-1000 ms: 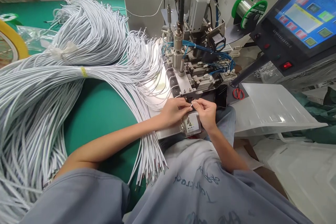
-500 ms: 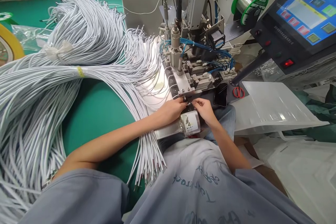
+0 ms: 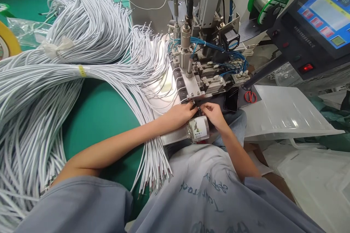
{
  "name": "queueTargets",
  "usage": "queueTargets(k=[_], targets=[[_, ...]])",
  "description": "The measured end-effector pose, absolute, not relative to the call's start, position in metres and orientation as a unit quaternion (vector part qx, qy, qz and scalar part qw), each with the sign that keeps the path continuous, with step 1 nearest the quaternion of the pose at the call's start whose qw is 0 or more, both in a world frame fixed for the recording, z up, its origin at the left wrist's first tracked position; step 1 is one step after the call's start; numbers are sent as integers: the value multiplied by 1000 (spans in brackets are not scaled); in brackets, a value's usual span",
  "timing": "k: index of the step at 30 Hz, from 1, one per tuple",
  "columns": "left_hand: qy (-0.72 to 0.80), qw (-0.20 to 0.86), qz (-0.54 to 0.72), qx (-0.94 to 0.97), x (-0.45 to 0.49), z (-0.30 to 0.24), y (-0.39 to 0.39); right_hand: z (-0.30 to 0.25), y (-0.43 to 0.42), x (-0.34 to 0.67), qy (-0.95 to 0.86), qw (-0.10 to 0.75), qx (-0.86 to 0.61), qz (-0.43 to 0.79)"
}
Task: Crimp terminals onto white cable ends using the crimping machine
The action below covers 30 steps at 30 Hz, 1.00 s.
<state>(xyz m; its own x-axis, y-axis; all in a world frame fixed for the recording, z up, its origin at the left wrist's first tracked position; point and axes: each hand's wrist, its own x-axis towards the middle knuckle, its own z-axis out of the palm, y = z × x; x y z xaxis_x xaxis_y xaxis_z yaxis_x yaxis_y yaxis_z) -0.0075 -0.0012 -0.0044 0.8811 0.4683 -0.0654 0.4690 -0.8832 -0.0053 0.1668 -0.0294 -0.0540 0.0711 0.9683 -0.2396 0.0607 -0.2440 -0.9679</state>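
Observation:
At the front edge of the soldering machine point(image 3: 190, 83), both hands work close together. My left hand point(image 3: 180, 114) is closed, its fingertips pressed down at the black front block; what they grip is too small to make out. Just to its right, my right hand point(image 3: 213, 113) pinches with thumb and forefinger, and the tiny piece there cannot be named. A silver roll with a white label point(image 3: 199, 128) sits right below the fingers. White cables point(image 3: 153, 107) run from the left up to the machine's side, several of them lying in its slots.
Large bundles of white cables point(image 3: 90, 32) cover the green table mat point(image 3: 101, 116). A solder wire spool point(image 3: 265, 0) and a touch screen point(image 3: 325, 14) stand at upper right. Near the machine lie a black phone point(image 3: 231, 99), red-handled scissors point(image 3: 250, 96) and a white plastic tray point(image 3: 290, 113).
The view has shifted slightly, so the machine and screen sit a little further right. My left fingertips have moved slightly at the block; my right hand stays nearly where it was.

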Motion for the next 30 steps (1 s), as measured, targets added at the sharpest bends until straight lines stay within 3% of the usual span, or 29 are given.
queueTargets(k=[5,11,18,25,30], targets=[[192,-62,-53,978,-4,-4,-5,-57,-29,167,-464,423,-595,501],[179,-72,-52,980,-5,-5,-3,-59,-26,167,-468,428,-593,497],[177,-56,-47,981,-5,-6,-3,-54,-24,167,-470,433,-587,497],[204,-23,-27,978,-6,-7,-2,-57,-22,169,-433,383,-562,592],[232,4,-52,971,-7,8,-4,-62,-22,167,-464,405,-527,586]])
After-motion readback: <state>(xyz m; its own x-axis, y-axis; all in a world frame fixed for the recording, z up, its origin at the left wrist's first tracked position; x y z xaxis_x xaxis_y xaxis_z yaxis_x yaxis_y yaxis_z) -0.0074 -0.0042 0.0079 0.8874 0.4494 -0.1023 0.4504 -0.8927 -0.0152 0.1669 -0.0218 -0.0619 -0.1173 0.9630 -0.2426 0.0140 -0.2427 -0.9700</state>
